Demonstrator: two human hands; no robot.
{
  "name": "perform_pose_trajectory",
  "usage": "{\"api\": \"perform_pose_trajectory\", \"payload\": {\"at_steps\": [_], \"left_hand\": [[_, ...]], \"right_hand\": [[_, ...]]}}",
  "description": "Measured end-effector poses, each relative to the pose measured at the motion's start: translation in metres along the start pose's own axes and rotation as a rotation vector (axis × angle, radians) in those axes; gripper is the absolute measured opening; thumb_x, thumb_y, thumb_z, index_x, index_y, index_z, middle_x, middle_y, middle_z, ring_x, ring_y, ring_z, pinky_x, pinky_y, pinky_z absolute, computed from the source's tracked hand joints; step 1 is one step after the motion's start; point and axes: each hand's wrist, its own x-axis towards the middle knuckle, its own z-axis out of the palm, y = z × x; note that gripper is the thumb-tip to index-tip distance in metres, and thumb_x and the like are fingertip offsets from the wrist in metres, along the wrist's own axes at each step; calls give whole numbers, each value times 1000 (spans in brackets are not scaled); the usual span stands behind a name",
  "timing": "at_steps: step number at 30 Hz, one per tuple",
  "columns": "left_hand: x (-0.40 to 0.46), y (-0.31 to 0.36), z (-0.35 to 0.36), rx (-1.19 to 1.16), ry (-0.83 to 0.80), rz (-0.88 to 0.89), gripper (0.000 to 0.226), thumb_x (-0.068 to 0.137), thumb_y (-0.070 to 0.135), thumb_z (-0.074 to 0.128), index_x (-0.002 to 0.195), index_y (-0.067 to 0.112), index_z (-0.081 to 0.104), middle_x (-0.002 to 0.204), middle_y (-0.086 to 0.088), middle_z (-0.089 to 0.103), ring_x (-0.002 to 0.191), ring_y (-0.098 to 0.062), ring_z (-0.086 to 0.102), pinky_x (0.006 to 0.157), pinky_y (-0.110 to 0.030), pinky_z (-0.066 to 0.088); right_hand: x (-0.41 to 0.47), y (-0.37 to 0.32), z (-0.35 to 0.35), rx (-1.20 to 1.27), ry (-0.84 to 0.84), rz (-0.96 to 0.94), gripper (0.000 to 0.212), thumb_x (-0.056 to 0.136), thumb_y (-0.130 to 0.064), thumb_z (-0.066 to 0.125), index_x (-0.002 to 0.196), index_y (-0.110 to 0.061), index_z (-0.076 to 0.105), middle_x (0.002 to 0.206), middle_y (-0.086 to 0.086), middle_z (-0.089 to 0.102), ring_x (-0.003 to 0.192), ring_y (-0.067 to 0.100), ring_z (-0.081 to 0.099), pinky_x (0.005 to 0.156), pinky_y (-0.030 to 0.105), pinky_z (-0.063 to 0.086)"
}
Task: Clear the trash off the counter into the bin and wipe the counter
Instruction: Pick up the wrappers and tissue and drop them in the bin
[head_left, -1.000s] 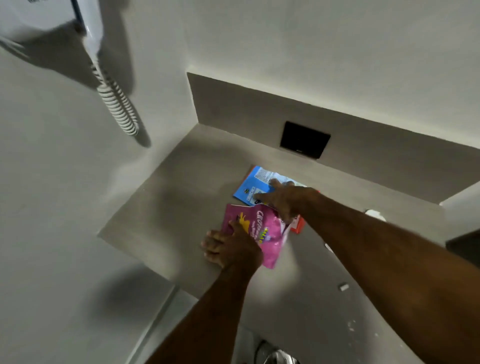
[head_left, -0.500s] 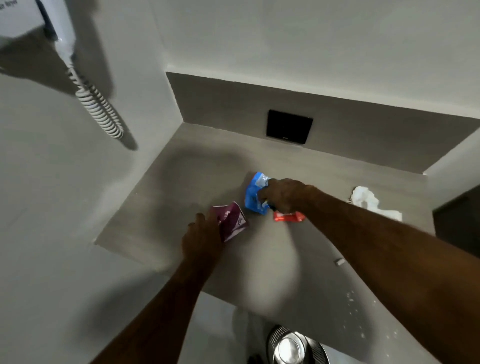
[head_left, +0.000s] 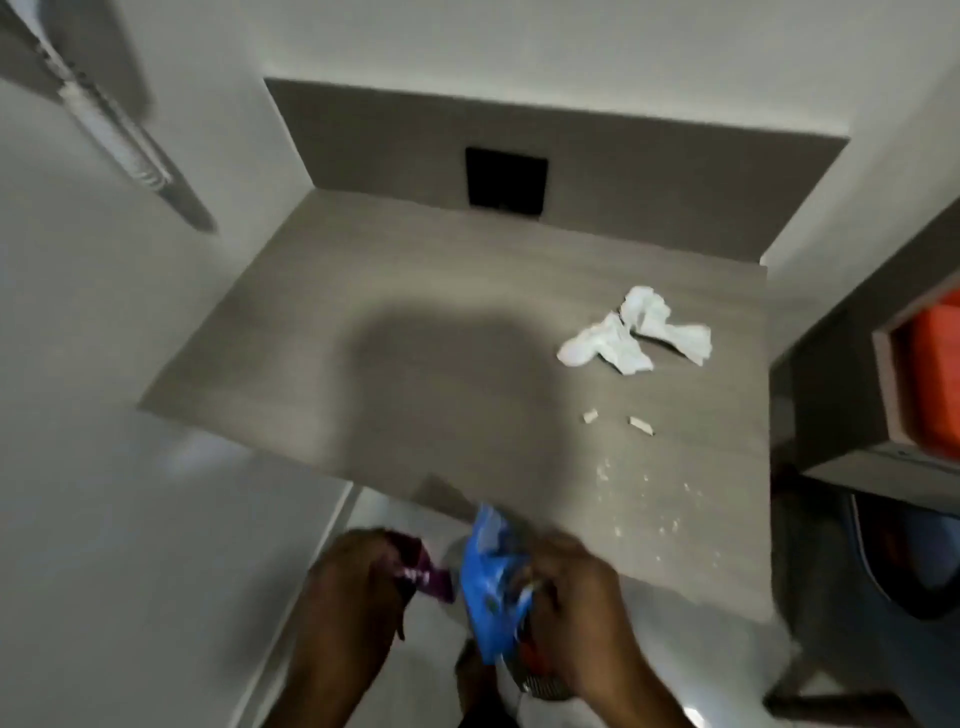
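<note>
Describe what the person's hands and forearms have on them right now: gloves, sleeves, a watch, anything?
Nothing is worn as far as the blurred head view shows. The left hand and right hand are bare, with no gloves, and both forearms are uncovered to the frame's bottom edge: no sleeves, watch or bands. Rings cannot be ruled out on the fingers.

Counter (head_left: 415, 312): matt grey wood-grain laminate. Blue wrapper (head_left: 491, 587) & purple wrapper (head_left: 423, 577): glossy plastic film, crinkled. Tissue (head_left: 634, 332): soft white paper, crumpled.
</note>
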Motion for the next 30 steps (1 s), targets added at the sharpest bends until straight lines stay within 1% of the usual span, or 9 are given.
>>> {"api": "perform_pose_trajectory", "payload": {"at_steps": [3, 5, 7, 11, 13, 16, 21, 25, 30], "left_hand": [[-75, -41, 61, -217, -275, -372, 45, 74, -14, 67, 60, 28, 73, 79, 0, 75, 65, -20, 72, 59, -30, 59], [-104, -62, 109, -255, -506, -604, 14, 80, 9, 72, 68, 14, 77, 75, -20, 73, 61, -28, 69, 70, -42, 59], [-116, -84, 166, -221, -632, -734, 24, 83, 28, 70, 82, 6, 77, 85, -26, 75, 76, -34, 73, 84, -48, 59], [-102, -115, 274, -129, -709, -702, 29, 94, 26, 60, 109, 3, 71, 108, -15, 74, 91, -24, 72, 71, -22, 58], [-87, -126, 324, -27, -738, -590, 28, 93, 25, 60, 109, 5, 71, 110, -18, 73, 100, -30, 69, 74, -26, 54], [-71, -144, 384, -43, -785, -556, 33, 93, 16, 56, 123, 4, 62, 120, -22, 68, 110, -33, 65, 80, -26, 52], [-66, -171, 432, -427, -755, -702, 56, 87, -9, 51, 140, 7, 40, 93, -25, 66, 57, -21, 63, 38, -20, 50], [-63, -172, 422, -103, -706, -487, 45, 90, -1, 52, 133, 12, 55, 122, -17, 68, 93, -22, 65, 71, -10, 50], [-71, -137, 348, 113, -518, -180, 40, 88, 19, 45, 125, 18, 61, 120, -9, 71, 109, -26, 67, 88, -23, 48]], "right_hand": [[-86, 84, 21, 20, -97, 376, 38, 77, 8, 51, 82, -16, 79, 108, 0, 74, 105, 12, 65, 97, 32, 52], [-119, 137, 34, 112, -164, 681, 28, 85, 12, 58, 104, -1, 74, 115, 14, 70, 112, 28, 64, 99, 39, 51], [-136, 187, 46, 171, -201, 790, 30, 85, 12, 60, 113, 5, 66, 115, 22, 68, 111, 38, 63, 100, 48, 50], [-127, 278, 75, 155, -255, 810, 34, 92, -3, 58, 125, -10, 60, 119, 8, 67, 109, 21, 63, 96, 36, 53], [-113, 320, 93, 110, -270, 804, 33, 96, -6, 54, 129, -8, 56, 121, 5, 64, 104, 13, 59, 87, 20, 48], [-94, 372, 119, 115, -272, 832, 32, 93, -10, 62, 124, -7, 58, 118, 6, 65, 102, 17, 59, 89, 25, 49], [-89, 428, 143, 457, -96, 1081, 37, 99, -24, 57, 134, -17, 48, 112, 10, 67, 102, 23, 66, 92, 45, 56], [-90, 426, 138, 296, -191, 932, 30, 98, -25, 54, 127, -19, 58, 104, 4, 70, 97, 18, 67, 91, 43, 56], [-87, 365, 105, -98, -406, 674, 43, 102, -21, 44, 143, -8, 46, 147, 18, 47, 137, 33, 41, 116, 47, 32]]}}
